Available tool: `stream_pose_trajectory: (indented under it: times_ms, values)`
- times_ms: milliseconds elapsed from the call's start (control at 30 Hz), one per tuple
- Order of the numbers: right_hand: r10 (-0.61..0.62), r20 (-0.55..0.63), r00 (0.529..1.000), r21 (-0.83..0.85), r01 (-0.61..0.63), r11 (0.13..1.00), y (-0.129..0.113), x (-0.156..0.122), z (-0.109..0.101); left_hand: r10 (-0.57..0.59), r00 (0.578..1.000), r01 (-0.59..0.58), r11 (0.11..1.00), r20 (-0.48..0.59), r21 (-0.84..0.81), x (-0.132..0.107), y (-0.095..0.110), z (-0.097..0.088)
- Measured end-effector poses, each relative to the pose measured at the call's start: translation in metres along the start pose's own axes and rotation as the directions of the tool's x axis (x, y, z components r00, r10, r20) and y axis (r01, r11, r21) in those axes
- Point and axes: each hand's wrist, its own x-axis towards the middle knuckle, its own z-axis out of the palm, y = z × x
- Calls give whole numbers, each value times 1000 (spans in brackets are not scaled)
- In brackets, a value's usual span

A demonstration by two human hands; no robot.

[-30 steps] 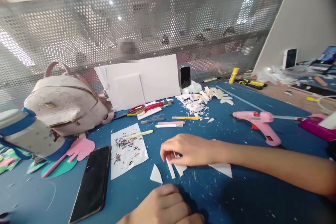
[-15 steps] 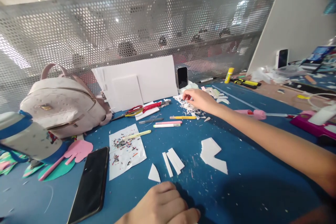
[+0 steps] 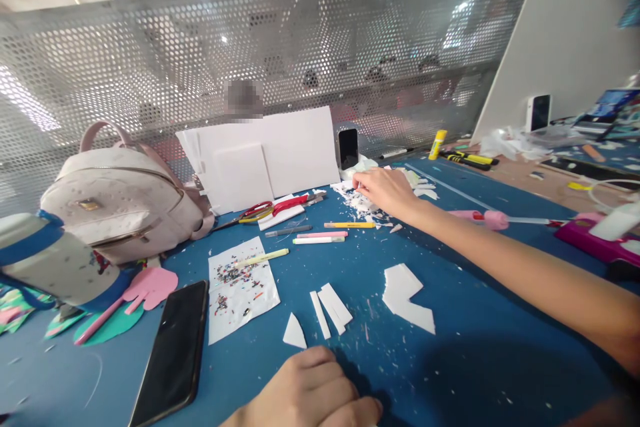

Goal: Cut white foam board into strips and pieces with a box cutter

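Note:
My right hand [image 3: 385,190] reaches across the table to a pile of white scraps [image 3: 357,203], with its fingers bent and pressed together at the pile. What lies between those fingertips is too small to make out. My left hand [image 3: 310,390] rests at the bottom edge with its fingers curled, their inner side hidden. Just beyond it lie a small pointed white piece [image 3: 294,332], a narrow white strip [image 3: 320,313] and wider white strips [image 3: 336,305]. A larger angular white piece [image 3: 406,299] lies to the right.
Pens [image 3: 320,238], red-handled scissors [image 3: 257,211] and a debris-strewn paper [image 3: 243,307] lie on the blue table. A phone [image 3: 173,353], bottle [image 3: 65,267] and backpack [image 3: 120,200] are left. White boards [image 3: 300,147] stand behind. Rightward are a pink glue gun [image 3: 485,219] and glue stick [image 3: 437,145].
My right hand has shifted slightly to the right over the scraps, and its fingers point lower into the pile. My left hand and the cut pieces stay put.

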Motion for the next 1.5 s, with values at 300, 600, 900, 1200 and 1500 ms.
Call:
stream_pose_trajectory:
  times_ms: [300, 600, 900, 1200, 1500]
  values:
    - [-525, 354, 774, 697, 156, 700, -82, -58, -44, -684, 726, 572, 656, -66, -493, -6, -6, -9]
    - [-431, 314, 846, 759, 50, 650, -111, -92, -9, -763, 636, 746, 571, 115, -344, -3, -20, -21]
    - [-487, 388, 782, 715, 78, 695, -110, -83, 3, -775, 630, 775, 631, 53, 17, -38, -29, -35]
    - [-586, 400, 705, 560, 318, 765, -133, -80, 25, -787, 616, 786, 617, 47, 35, -44, -19, -30]
    - [-560, 360, 746, 562, 305, 769, -108, -110, 23, -775, 631, 775, 632, 44, 21, -42, -21, -21]
